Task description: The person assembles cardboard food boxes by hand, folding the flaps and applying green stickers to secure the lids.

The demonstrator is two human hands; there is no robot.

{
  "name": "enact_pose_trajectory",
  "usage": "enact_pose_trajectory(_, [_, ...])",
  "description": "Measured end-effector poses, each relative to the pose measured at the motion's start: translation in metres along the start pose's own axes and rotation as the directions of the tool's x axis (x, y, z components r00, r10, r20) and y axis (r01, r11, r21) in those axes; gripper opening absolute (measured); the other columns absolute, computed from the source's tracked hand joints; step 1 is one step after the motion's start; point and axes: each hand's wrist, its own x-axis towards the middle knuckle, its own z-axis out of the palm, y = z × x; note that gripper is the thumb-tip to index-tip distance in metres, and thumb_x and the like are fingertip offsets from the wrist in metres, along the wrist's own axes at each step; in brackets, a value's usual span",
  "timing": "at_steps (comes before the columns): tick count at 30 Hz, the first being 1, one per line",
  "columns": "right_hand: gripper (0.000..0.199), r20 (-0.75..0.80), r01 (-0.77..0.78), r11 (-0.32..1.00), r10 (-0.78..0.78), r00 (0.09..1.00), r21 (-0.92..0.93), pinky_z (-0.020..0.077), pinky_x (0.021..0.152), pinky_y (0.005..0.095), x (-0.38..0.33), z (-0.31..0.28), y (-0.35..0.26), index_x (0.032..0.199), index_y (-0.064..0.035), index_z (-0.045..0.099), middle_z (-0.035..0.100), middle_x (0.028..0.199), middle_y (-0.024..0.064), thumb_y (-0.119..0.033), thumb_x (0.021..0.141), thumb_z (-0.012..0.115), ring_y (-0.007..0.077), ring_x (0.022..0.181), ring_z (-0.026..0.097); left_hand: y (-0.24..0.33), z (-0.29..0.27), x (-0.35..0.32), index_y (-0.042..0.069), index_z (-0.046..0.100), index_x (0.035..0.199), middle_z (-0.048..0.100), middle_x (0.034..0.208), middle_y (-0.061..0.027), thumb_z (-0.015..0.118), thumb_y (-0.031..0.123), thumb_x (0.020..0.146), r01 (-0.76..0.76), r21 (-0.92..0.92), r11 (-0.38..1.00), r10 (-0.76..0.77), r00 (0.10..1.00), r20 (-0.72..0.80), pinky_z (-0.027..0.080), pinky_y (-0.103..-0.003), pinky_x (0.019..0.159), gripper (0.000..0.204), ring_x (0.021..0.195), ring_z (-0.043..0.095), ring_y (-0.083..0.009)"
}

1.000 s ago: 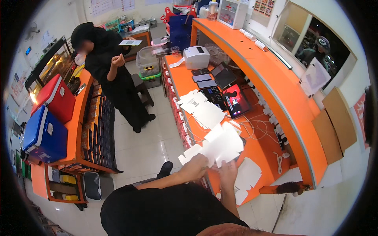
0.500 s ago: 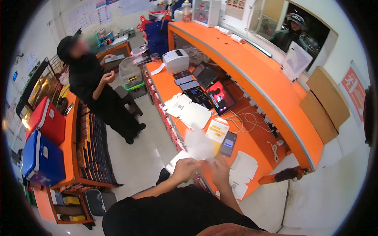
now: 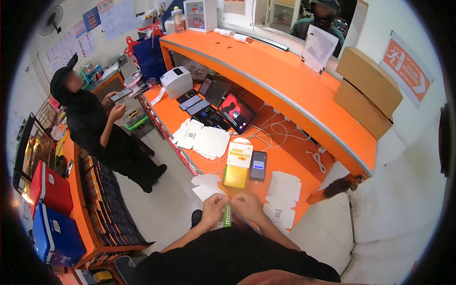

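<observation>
Orange counter (image 3: 285, 160). Yellow carton (image 3: 235, 176) at 12 o'clock from the hands; left hand (image 3: 214, 209) and right hand (image 3: 248, 207) pinch its near edge, probably for even control. Phone (image 3: 258, 166) at 1, white blank (image 3: 283, 189) at 3: likely parked within reach.

At 6 o'clock the left hand (image 3: 214, 209) and right hand (image 3: 248, 206) cover the near end of the yellow box (image 3: 235, 176); anything between them is too small to tell. Lettering on the phone (image 3: 258, 166), at 4, is unreadable. At 10, the face (image 3: 72, 81) of a co-worker (image 3: 90, 121) is blurred. The top edge crops the helmet (image 3: 335, 6) at 1.
</observation>
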Motion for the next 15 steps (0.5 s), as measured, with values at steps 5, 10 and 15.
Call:
enact_pose_trajectory(5, [0.018,-0.003,-0.119,0.968,0.123,0.992,0.221,0.0512,0.074,0.0306,0.004,-0.005,0.015,0.093,0.0025,0.07,0.068,0.093,0.0113,-0.015,0.089,0.07,0.0186,0.082,0.066,0.008,0.006,0.0,-0.002,0.064,0.097,0.067,0.085,-0.0047,0.061,0.011,0.099,0.085,-0.026,0.996,-0.083,0.994,0.068,0.052,-0.024,0.065,0.014,0.071,0.062,-0.0089])
enact_pose_trajectory(10, [0.022,-0.027,-0.012,0.962,0.02,0.999,0.273,0.0499,0.079,0.0265,0.0,-0.006,0.023,0.096,0.0022,0.071,0.069,0.092,0.0057,-0.019,0.092,0.067,0.0115,0.087,0.063,-0.005,0.004,0.0,-0.002,0.063,0.1,0.067,0.085,-0.0046,0.061,0.011,0.099,0.085,-0.015,0.996,-0.083,0.993,0.078,0.053,-0.025,0.066,0.013,0.071,0.063,-0.0096])
enact_pose_trajectory(15, [0.022,0.03,-0.144,0.894,0.145,0.989,0.425,0.0497,0.081,0.027,-0.001,-0.007,0.028,0.1,0.0023,0.07,0.069,0.097,0.0056,-0.018,0.092,0.067,0.0118,0.089,0.063,-0.001,0.011,-0.002,-0.001,0.063,0.1,0.068,0.086,-0.0042,0.061,0.012,0.099,0.141,-0.103,0.985,-0.13,0.986,0.104,0.052,-0.024,0.067,0.013,0.072,0.062,-0.0086])
